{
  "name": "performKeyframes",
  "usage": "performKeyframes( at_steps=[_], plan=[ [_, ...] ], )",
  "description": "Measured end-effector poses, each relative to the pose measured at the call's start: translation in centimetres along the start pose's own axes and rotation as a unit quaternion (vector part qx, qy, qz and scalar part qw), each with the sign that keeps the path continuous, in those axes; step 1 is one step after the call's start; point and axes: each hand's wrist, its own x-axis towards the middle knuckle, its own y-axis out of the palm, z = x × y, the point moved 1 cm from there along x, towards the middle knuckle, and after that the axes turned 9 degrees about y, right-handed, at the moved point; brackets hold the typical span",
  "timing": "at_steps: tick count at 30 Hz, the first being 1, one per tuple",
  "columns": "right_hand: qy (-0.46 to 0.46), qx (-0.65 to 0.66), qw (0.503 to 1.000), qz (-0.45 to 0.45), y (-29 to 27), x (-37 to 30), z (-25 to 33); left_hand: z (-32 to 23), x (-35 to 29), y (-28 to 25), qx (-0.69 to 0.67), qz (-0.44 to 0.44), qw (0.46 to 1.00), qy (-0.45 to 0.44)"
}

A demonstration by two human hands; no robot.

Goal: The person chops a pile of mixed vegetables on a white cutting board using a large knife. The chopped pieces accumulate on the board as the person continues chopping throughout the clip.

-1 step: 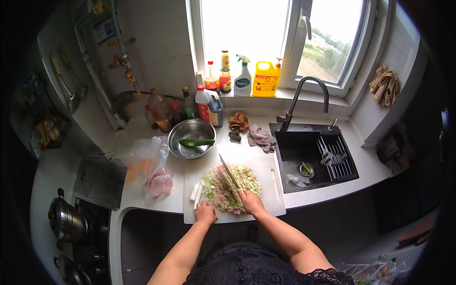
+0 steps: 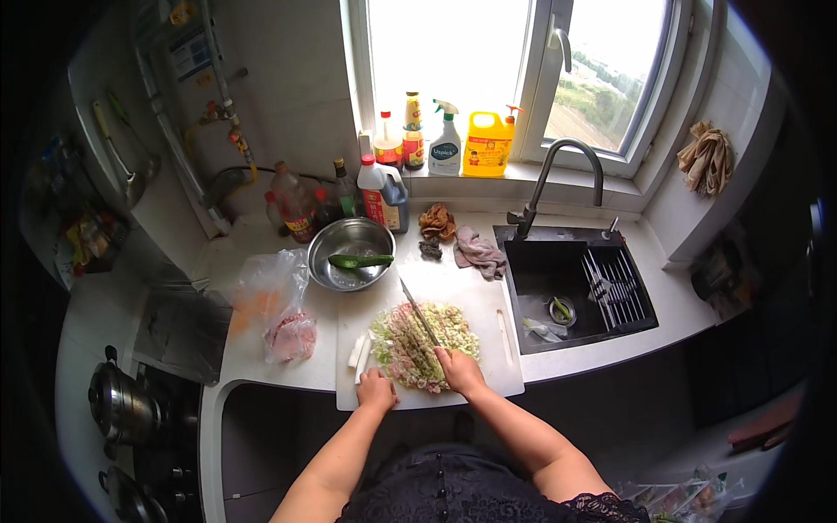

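A kitchen knife (image 2: pixel 420 314) is in my right hand (image 2: pixel 458 370), fingers wrapped round its handle. Its blade slants away to the upper left over a spread of finely chopped pale-green and pinkish food (image 2: pixel 427 336), probably vegetable with some meat. This heap covers the middle of a white cutting board (image 2: pixel 501 375). At the board's near left edge, my left hand (image 2: pixel 377 389) has its fingers curled and pressed onto the board. Just beyond it lie white stalk pieces (image 2: pixel 359 351), beside the heap.
Behind the board stands a steel bowl (image 2: pixel 324 275) with a green cucumber-like vegetable (image 2: pixel 359 261). A plastic bag with pink meat (image 2: pixel 291 336) lies left. The dark sink (image 2: pixel 545 261), with its faucet (image 2: pixel 558 148), is right. Cloths (image 2: pixel 479 253) and bottles (image 2: pixel 384 193) line the back.
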Motion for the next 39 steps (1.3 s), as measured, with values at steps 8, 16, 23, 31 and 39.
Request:
performKeyframes(
  at_steps=[8,16,23,31,39],
  plan=[
    [0.02,-0.011,0.999,0.025,0.7,-0.1,-0.8,-0.1,0.1,0.2,0.018,-0.001,1.0,-0.007],
    [0.025,0.017,0.997,0.071,2.0,0.0,-1.7,-0.5,0.1,-0.3,0.024,0.006,1.0,-0.013],
    [-0.018,0.009,0.998,0.061,1.7,-1.5,-0.7,-0.4,0.2,-0.3,0.004,0.008,1.0,-0.011],
    [0.005,0.009,0.999,0.033,-0.7,-1.0,-0.7,-0.1,0.0,0.4,0.011,-0.006,1.0,-0.013],
    [0.028,0.051,0.997,0.045,-1.5,0.1,-2.4,-0.5,-0.2,-0.4,0.002,0.007,1.0,-0.009]
  ],
)
